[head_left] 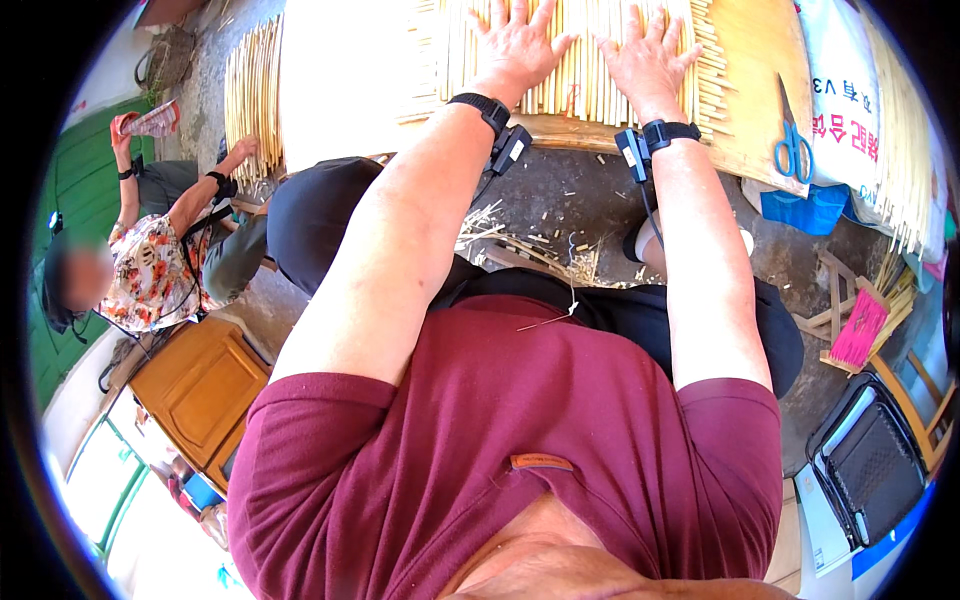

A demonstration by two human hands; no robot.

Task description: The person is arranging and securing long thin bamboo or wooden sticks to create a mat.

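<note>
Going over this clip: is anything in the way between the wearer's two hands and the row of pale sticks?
Nothing visible is. The left hand and right hand appear spread flat directly on the pale sticks. The scissors lie off to the right, apart from both hands.

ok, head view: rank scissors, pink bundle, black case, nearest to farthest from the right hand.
1. Scissors, to the right of the right hand.
2. Pink bundle, lower right.
3. Black case, below the pink bundle.
</note>
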